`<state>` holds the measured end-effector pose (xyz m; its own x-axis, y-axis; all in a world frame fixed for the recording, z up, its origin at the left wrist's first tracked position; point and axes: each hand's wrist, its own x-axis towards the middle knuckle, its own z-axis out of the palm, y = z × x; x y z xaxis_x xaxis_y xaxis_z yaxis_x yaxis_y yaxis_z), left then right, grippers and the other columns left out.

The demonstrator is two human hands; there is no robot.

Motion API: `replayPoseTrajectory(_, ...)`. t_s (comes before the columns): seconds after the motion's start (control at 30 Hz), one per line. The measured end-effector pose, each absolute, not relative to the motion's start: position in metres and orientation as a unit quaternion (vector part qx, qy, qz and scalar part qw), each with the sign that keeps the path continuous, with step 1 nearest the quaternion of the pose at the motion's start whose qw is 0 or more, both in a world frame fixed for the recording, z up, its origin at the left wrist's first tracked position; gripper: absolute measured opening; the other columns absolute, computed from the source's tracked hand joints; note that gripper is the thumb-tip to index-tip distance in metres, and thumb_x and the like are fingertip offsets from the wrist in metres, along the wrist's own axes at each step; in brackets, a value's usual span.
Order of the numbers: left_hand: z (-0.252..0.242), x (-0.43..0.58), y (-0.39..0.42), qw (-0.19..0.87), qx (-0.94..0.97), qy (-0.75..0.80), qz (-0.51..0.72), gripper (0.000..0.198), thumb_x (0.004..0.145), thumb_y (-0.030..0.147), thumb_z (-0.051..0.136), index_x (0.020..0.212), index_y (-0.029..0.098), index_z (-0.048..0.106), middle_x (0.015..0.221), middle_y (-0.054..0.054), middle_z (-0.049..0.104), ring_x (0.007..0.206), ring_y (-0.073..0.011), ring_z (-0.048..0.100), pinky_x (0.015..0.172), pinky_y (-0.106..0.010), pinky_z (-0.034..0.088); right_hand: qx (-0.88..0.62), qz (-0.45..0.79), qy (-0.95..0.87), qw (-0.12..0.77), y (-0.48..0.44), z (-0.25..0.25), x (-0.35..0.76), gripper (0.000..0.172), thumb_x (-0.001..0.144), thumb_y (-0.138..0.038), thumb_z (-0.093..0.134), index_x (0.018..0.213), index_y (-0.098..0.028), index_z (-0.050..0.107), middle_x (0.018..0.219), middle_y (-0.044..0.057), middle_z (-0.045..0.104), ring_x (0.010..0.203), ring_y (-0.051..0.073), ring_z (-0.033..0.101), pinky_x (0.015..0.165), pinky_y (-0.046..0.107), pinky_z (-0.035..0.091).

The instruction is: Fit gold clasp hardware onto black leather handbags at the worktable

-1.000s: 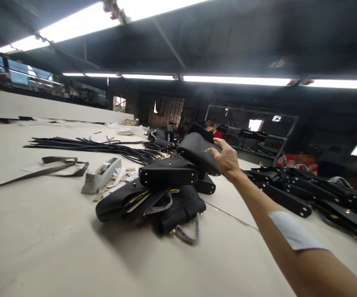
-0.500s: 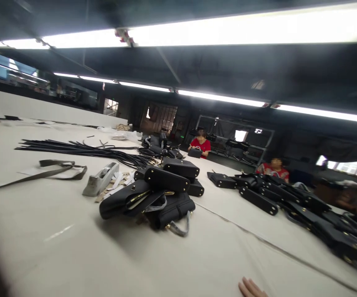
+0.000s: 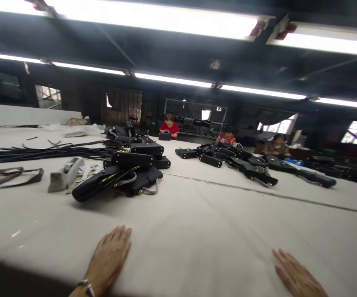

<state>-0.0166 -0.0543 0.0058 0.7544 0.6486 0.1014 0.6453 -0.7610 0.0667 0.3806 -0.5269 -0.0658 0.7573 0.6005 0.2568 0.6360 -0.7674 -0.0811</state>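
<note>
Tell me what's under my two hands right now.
Only the bare pale table: the left hand and right hand lie flat on it, fingers spread, holding nothing. The spots the palms cover can't be seen. The pile of black bags lies farther off, untouched.

Your left hand [image 3: 109, 259] and right hand [image 3: 296, 275] lie flat, fingers spread, on the pale table [image 3: 203, 231]. A heap of black handbags [image 3: 125, 171] sits beyond your left hand, well apart from it.

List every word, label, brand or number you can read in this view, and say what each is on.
None can be read. The black handbags piled beyond the left hand and right hand show only gold hardware; any marks on them or the tape dispenser are too blurred to read.
</note>
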Motion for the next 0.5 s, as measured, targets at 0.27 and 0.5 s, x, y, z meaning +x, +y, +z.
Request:
replayPoseTrajectory(0.27, 0.061, 0.096, -0.072, 0.071, 0.978, 0.180, 0.074, 0.034, 0.091, 0.019, 0.047, 0.121, 0.015, 0.061, 0.135, -0.016, 0.056, 0.126, -0.0298, 0.051, 0.105, -0.045, 0.042, -0.920, -0.080, -0.371, 0.094, -0.418, -0.045, 0.381, 0.059, 0.094, -0.050, 0.031, 0.141, -0.018, 0.050, 0.148, 0.013, 0.043, 0.140, 0.035, 0.034, 0.113, 0.063, 0.028)
replayPoseTrajectory(0.5, 0.049, 0.269, -0.098, 0.136, 0.984, 0.007, 0.114, 0.051, 0.089, 0.038, 0.060, 0.137, 0.024, 0.051, 0.155, -0.013, 0.034, 0.144, -0.0302, 0.029, 0.117, -0.047, 0.027, -0.714, -0.063, -0.690, 0.100, -0.265, -0.048, 0.335, 0.039, 0.094, -0.052, 0.053, 0.127, -0.033, 0.061, 0.134, 0.004, 0.062, 0.117, 0.024, 0.062, 0.095, 0.044, 0.054)
